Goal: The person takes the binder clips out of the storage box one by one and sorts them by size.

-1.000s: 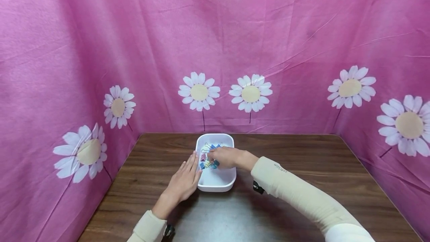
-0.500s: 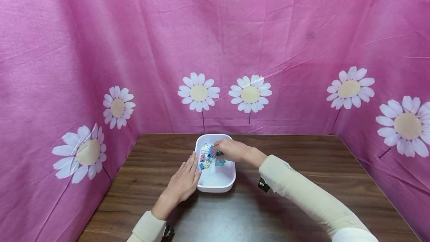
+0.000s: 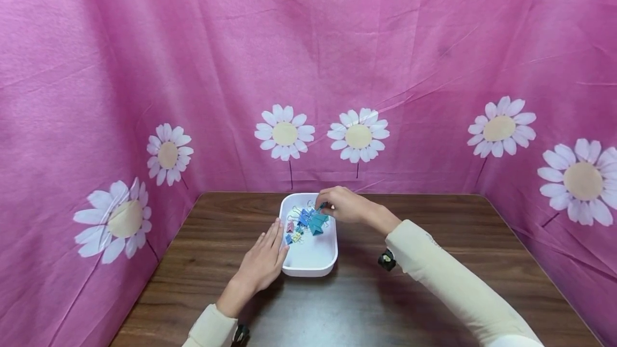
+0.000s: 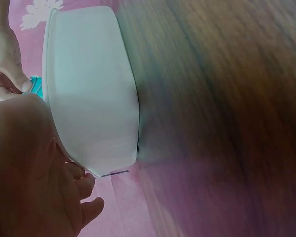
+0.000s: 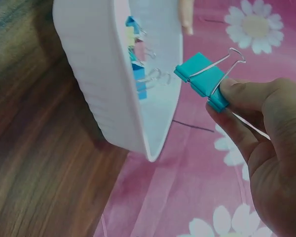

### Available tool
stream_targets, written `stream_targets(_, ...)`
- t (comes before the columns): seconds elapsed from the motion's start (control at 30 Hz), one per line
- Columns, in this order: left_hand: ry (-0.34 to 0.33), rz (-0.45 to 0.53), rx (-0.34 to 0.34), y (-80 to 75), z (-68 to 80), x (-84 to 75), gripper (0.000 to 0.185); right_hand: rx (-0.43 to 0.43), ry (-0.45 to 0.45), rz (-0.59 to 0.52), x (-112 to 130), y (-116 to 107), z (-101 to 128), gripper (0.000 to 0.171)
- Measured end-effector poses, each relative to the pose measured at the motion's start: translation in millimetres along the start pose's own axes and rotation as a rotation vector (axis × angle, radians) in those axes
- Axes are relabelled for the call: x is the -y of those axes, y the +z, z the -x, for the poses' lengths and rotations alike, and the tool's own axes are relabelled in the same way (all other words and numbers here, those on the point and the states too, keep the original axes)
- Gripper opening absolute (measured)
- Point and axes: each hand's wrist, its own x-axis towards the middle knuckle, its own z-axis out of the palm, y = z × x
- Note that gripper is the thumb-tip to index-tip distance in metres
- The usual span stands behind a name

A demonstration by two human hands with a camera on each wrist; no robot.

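Teal binder clip (image 5: 202, 76) hangs above the white tray (image 3: 309, 272), and I have one end of it pinched between the thumb and fingers of my right hand (image 3: 347, 205). My left hand (image 3: 262, 261) lies with fingers extended along the tray's left wall. With such an off-centre pinch, I judge the clip could twist and drop onto the blue binder clip (image 5: 139, 81); a wire handle (image 5: 209, 68) snagging the rim, or too hard a left-hand push, might shift the tray.
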Motion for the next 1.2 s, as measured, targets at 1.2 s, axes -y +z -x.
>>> stream_targets(1.2,0.015,-0.048,-0.035,0.1,1.6,2.2,0.059,-0.251,0.383,-0.177,-83,-16,68,0.010)
